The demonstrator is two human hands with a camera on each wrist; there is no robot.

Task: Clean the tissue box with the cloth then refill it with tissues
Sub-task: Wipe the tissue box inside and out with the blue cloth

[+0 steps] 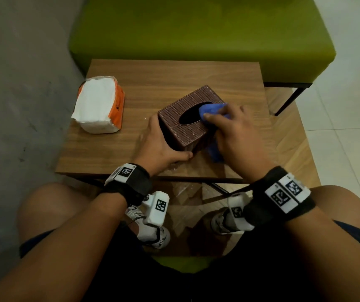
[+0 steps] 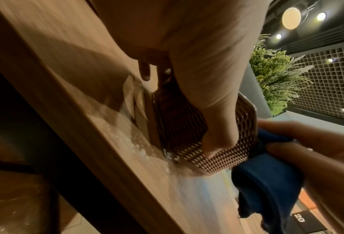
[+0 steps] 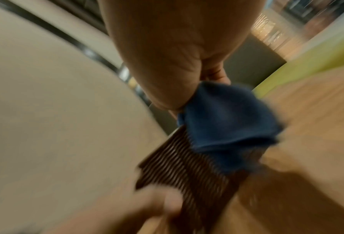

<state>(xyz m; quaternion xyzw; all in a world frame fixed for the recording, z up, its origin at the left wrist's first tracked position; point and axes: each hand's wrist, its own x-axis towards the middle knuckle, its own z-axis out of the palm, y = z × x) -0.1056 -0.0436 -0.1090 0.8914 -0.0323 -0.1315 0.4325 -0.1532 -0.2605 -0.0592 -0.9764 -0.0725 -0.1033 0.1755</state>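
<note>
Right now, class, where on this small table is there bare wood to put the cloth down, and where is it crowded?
Bare wood lies along the table's far edge by the green seat, in the near-left corner below the tissue pack, and right of the right hand. The middle is crowded: both hands, the left hand, cloth and tissue box.
</note>
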